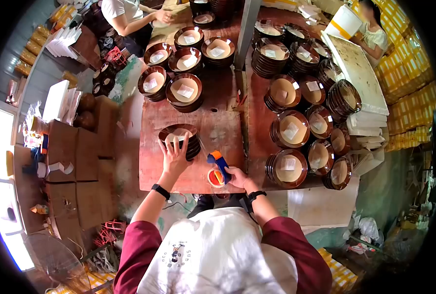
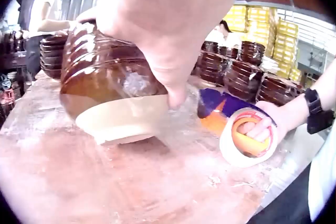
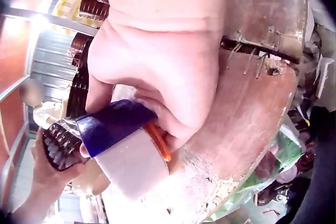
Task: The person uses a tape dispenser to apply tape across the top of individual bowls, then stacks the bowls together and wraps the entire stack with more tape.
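My left hand (image 1: pixel 175 158) spans a stack of glossy dark brown bowls (image 1: pixel 193 145) on the table near me, its fingers spread over the top bowl. In the left wrist view the thumb comes down beside the stack (image 2: pixel 100 85), whose nearest bowl has a cream-coloured part low down. My right hand (image 1: pixel 236 177) grips a blue and orange tape dispenser (image 1: pixel 219 160) just right of that stack. The dispenser's wide tape roll (image 2: pixel 229 148) shows in the left wrist view, with fingers seen through its core. In the right wrist view the hand (image 3: pixel 157 71) curls over the blue part (image 3: pixel 115 127).
More bowl stacks with paper slips stand beyond my left hand (image 1: pixel 184 90) and along the right side (image 1: pixel 290 128). A metal post (image 1: pixel 247 34) rises between the table boards. People are at the far left (image 1: pixel 122 17) and far right (image 1: pixel 374 36). Cardboard boxes (image 1: pixel 63 161) stand at left.
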A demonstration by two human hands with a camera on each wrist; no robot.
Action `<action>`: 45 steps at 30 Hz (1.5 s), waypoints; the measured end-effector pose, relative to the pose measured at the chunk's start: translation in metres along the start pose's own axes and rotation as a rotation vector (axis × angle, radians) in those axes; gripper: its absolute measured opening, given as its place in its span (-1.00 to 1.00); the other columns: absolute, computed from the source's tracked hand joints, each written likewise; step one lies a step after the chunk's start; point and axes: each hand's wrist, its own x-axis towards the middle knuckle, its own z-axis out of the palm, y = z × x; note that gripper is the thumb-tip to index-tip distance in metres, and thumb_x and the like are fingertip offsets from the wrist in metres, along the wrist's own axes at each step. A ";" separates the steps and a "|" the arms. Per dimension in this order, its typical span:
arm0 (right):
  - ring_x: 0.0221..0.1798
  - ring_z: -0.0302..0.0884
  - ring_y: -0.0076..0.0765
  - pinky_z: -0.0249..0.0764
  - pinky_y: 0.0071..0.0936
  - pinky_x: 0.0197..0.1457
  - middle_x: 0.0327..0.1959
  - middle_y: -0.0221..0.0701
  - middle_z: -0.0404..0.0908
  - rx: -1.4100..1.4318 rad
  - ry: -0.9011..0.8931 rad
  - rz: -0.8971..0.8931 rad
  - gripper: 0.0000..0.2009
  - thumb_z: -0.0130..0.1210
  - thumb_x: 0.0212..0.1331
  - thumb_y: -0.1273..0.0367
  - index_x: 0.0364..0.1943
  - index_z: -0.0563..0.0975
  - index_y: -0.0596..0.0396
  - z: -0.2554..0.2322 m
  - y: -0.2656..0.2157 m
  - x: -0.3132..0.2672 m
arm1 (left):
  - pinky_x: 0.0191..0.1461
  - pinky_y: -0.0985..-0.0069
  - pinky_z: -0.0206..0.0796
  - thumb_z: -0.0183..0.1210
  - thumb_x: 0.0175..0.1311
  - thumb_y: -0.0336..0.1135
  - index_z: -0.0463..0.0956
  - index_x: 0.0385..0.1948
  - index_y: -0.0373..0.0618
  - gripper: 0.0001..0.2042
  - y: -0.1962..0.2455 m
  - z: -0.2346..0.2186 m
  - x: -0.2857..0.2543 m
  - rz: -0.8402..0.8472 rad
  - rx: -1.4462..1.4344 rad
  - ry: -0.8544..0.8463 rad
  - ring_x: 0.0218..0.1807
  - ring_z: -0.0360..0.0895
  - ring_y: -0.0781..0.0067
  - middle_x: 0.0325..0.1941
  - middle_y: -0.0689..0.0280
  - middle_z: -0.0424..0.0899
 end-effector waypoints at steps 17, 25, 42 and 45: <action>0.10 0.65 -0.38 0.54 -0.34 0.28 0.07 -0.35 0.68 0.037 0.039 -0.033 -0.60 0.10 0.46 0.16 0.18 0.51 0.16 0.041 0.006 0.025 | 0.36 -0.12 0.15 0.54 -0.38 0.32 -0.07 0.57 0.01 0.36 -0.025 -0.023 0.035 -0.374 -0.195 -0.040 0.19 0.32 -0.25 0.18 -0.07 0.34; -0.07 0.70 -0.44 0.61 -0.41 0.10 -0.06 -0.42 0.73 -0.049 0.054 -0.049 -0.65 0.09 0.45 0.15 0.08 0.57 0.13 0.080 -0.023 0.034 | 0.44 -0.13 0.14 0.56 -0.35 0.31 -0.13 0.58 -0.01 0.37 -0.056 -0.035 0.056 -0.621 -0.361 -0.228 0.40 0.21 -0.34 0.40 -0.20 0.23; -0.04 0.68 -0.35 0.59 -0.32 0.14 -0.04 -0.33 0.71 -0.312 0.074 0.353 -0.63 0.15 0.41 0.15 0.10 0.57 0.13 0.045 0.023 -0.002 | 0.36 -0.43 0.13 0.52 -0.26 0.30 -0.16 0.55 -0.19 0.35 -0.075 -0.026 0.101 -1.043 -0.550 -0.355 0.48 0.10 -0.43 0.47 -0.18 0.14; 0.05 0.65 -0.29 0.56 -0.25 0.20 0.02 -0.29 0.69 -0.233 0.135 0.463 -0.61 0.14 0.41 0.16 0.12 0.55 0.15 0.064 0.019 0.013 | 0.30 -0.46 0.17 0.51 -0.26 0.30 -0.16 0.55 -0.20 0.35 -0.058 -0.043 0.110 -1.033 -0.475 -0.382 0.46 0.15 -0.37 0.46 -0.14 0.16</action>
